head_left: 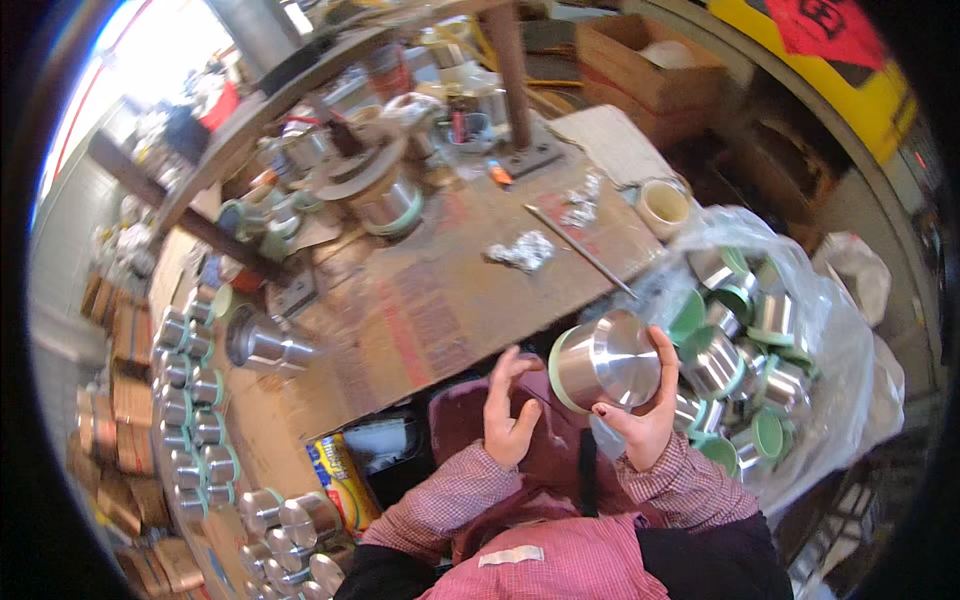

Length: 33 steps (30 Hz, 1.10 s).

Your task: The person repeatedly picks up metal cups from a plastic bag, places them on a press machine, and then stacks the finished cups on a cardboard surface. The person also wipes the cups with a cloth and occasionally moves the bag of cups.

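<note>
In front of me a shiny steel cup (608, 358) with a pale green rim is tilted on its side, its rim toward the left and its bare metal base toward the right. My right hand (648, 418) grips it from the right, with the thumb below and the fingers along the far side. Just left of the cup, my left hand (508, 408) is raised with its fingers apart, touching nothing. To the right, a clear plastic bag (845, 345) holds many similar cups with green insides, lying at mixed angles.
A worn workbench (440, 320) carries a metal rod (580, 250), crumpled foil (522, 252) and a press-like frame (512, 90) with a cup (388, 205) under it. Rows of steel cups (175, 405) stand along the left. A yellow packet (342, 480) lies by the near edge.
</note>
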Tool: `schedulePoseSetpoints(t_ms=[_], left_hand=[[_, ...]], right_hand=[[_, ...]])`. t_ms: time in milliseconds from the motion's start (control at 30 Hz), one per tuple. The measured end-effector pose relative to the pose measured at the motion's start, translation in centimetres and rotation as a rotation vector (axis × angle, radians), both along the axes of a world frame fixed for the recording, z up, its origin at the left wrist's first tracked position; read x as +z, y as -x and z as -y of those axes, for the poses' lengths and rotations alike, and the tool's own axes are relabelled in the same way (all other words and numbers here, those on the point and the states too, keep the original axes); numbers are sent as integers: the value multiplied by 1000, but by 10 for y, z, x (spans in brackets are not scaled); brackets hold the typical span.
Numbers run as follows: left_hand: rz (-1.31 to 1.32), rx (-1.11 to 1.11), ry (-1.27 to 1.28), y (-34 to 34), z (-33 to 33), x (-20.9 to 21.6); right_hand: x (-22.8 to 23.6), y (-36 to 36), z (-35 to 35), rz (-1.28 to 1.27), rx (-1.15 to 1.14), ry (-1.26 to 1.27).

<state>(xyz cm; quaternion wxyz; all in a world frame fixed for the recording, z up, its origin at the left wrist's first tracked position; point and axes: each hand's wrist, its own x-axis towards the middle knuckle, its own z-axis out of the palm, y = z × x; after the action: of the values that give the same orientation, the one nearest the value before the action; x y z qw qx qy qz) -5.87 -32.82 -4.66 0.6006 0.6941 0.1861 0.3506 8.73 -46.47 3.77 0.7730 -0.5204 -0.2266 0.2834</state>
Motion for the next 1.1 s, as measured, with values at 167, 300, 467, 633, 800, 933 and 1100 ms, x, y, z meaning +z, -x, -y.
schedulePoseSetpoints(t_ms=[167, 300, 467, 633, 800, 933, 1100], left_hand=[[-255, -156, 554, -55, 66, -84], [-269, -356, 658, -72, 70, -88], [-2, -214, 698, -70, 76, -12], [120, -246, 711, -64, 63, 47], [60, -238, 759, -69, 57, 58], [75, -393, 755, -68, 72, 64], [13, -517, 705, -65, 87, 64]], right_hand=[[-12, -20, 84, 400, -310, 258], [-7, -53, 141, 335, -610, 99], [-11, -108, 204, 400, -715, 435], [-43, -138, 304, 1168, -1130, 1187], [-125, -145, 431, 162, -1228, 1456], [-116, -174, 485, 177, -1374, 780], [-4, -210, 509, 183, -1535, 249]])
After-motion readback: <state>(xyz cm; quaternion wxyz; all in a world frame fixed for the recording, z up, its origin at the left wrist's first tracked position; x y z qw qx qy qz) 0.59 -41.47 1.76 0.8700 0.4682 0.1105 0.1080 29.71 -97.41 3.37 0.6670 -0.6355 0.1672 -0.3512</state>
